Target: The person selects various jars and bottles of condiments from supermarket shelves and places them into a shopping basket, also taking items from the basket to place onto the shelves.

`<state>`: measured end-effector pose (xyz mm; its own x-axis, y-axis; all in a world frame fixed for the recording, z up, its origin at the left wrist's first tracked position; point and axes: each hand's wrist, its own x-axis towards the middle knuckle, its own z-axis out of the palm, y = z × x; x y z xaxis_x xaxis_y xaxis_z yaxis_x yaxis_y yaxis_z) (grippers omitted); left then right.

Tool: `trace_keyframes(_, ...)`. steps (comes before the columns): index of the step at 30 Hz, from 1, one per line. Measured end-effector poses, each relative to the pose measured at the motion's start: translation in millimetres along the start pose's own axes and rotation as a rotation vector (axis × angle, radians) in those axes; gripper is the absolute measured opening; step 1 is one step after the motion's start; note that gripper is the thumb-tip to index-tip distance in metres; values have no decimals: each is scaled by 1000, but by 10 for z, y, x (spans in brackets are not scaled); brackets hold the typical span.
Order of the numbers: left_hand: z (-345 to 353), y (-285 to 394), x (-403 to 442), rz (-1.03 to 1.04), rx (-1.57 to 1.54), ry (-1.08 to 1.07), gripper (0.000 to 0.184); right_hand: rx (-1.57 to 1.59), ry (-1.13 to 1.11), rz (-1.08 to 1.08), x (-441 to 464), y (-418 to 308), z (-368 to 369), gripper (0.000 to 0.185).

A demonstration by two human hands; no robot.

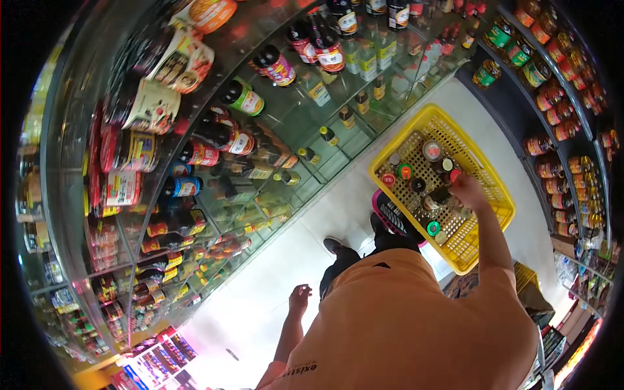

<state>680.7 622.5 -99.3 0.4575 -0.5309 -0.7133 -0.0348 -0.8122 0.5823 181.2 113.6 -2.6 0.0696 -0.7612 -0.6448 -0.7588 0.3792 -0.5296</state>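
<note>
My right hand [467, 190] reaches into a yellow plastic basket [478, 153], with its fingers closed at a red cap [455, 175]. The body under this cap is mostly hidden by the hand. A dark glass bottle or jar [437, 197] lies tilted just beside the fingers. Around it in the basket stand several lidded jars and bottles, among them a jar with a pale lid [431, 151], one with a green lid [433, 228] and one with a red lid [388, 179]. My left hand [300, 298] hangs low over the floor, fingers curled; a small pale spot shows at them.
Glass shelves [286, 123] with many sauce bottles and jars run along the left. Dark shelves [497, 110] of bottled goods stand on the right. The basket rests over a dark, pink-rimmed basket [382, 209]. My shoe [333, 245] is on the pale floor [260, 312].
</note>
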Motion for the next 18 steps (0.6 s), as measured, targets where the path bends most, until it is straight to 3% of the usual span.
trace_keyframes(1,64,152,90,29,-22,14,30,151,-25,-53,-129,-174,-159,16)
trace_keyframes(6,257,1400,304,286,47,14,35,251,-171,-225,-933,-1375,-593,15)
trace_keyframes(8,277,2301,52,450,-54,-149,47,245,-196,-293,-1092,-1724,-480,16)
trace_keyframes(11,344,3026,-173,614,-83,-371,71,414,-381,-416,-1348,-2209,-235,18)
trace_keyframes(13,326,3234,-293,799,-74,-494,80,456,-442,-432,-1406,-2442,19,18)
trace_keyframes(17,62,3101,-369,684,-112,-575,77,718,-543,-380,-1552,-2882,684,22)
trace_keyframes(18,-27,2941,-350,622,-329,-591,74,774,-581,-405,-1542,-2935,893,24)
